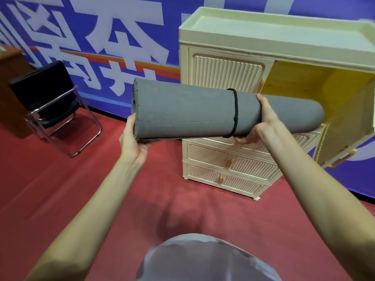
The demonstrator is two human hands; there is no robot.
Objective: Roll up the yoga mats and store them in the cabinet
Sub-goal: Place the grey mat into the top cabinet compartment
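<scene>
Grey foam, rolled tight, makes up the yoga mat, which is held off the floor roughly level, in front of the cream plastic cabinet. A black elastic band circles the roll right of its middle. The left hand has its grip closed on the roll's left end, palm cupped under it and thumb up along the end face. The right hand grips the mat just beside the band, thumb over the top and fingers curled beneath. The roll's right end reaches into the cabinet's open upper right compartment, whose inside is yellow; its door stands swung outward on the right. The upper left door is closed, as are the drawers lower down, partly hidden behind the mat and right forearm. The cabinet stands on a red carpeted floor against a blue banner wall with large white characters. A black folding chair with a chrome frame stands at the left, near the wall.
</scene>
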